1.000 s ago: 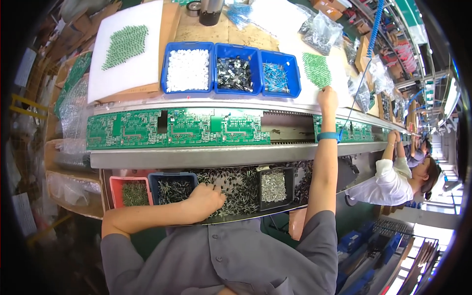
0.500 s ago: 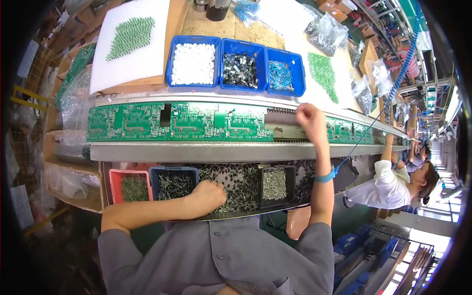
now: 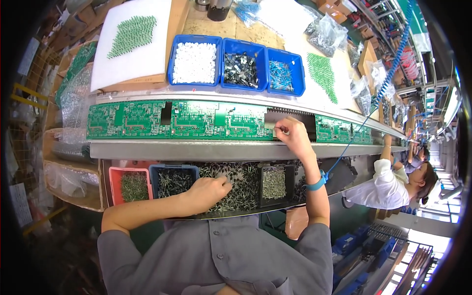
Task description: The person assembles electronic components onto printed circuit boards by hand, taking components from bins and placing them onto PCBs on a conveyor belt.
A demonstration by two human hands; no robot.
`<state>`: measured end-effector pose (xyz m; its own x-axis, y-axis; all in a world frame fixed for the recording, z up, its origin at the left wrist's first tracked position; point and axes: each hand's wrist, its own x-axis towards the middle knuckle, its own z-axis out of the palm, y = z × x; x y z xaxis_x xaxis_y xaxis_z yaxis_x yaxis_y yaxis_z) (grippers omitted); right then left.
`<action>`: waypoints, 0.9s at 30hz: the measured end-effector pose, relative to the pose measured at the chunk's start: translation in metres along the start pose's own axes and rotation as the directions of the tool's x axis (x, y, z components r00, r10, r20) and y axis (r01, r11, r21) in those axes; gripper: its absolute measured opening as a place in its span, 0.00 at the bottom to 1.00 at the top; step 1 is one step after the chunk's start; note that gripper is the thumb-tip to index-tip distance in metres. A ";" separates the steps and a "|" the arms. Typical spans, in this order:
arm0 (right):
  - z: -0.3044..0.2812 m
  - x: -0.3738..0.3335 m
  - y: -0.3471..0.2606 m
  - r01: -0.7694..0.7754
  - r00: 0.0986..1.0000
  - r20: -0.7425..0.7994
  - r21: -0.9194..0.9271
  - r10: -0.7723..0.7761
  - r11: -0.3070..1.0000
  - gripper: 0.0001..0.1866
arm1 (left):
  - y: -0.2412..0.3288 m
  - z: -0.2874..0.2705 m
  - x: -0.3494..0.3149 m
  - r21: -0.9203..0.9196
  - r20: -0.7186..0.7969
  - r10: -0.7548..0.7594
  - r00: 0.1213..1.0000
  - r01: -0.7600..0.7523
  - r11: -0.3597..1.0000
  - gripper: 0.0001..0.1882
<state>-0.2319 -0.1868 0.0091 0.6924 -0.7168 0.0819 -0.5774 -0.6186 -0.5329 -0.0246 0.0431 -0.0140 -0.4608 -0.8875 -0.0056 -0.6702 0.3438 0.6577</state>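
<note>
Left hand: above the near edge of the parts tray (image 3: 241,172), the left hand (image 3: 209,191) was loosely curled; its grip's underside was hidden, so I could not tell whether it held anything. It had barely moved in the last half second.
Tray bins: at the tray's left end stood a pink plastic bin (image 3: 115,184) and a dark blue bin (image 3: 154,183), its near side covered by the forearm; a black box (image 3: 291,183) stood further right. Loose parts with thin metal leads lay between, too tangled to separate.
Right hand: the right hand (image 3: 292,135) had come from the green parts at the counter's right to the gap in the board row; its grip's fingertips were drawn close, but whether they pinched a part was too small to tell.
Circuit boards: flat green circuit boards (image 3: 196,120) lined the track along the counter's near edge, either side of the gap.
Counter: on the counter (image 3: 231,32), near its front edge, sat blue plastic bins (image 3: 220,64); green parts (image 3: 132,37) stood in soft-looking white foam at the left.
</note>
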 end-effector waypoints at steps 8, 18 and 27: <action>-0.002 0.004 -0.001 -0.006 0.999 0.054 0.023 0.005 1.000 0.02 | -0.003 -0.002 0.001 0.039 -0.023 0.091 0.996 -0.090 0.995 0.07; 0.000 -0.012 -0.055 0.161 0.986 0.078 -0.207 -0.147 0.965 0.09 | -0.003 -0.029 -0.003 -0.128 -0.071 0.053 0.996 -0.062 0.990 0.07; 0.081 -0.078 -0.110 0.483 0.775 0.483 -0.037 -0.407 0.875 0.07 | -0.068 -0.088 -0.004 -0.072 -0.568 -0.207 0.797 0.202 0.977 0.06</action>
<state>-0.1873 -0.0365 -0.0068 0.9808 -0.1483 -0.1263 -0.1869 -0.8992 -0.3957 0.0734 -0.0039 0.0076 0.1019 -0.9524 0.2873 -0.7059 0.1343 0.6955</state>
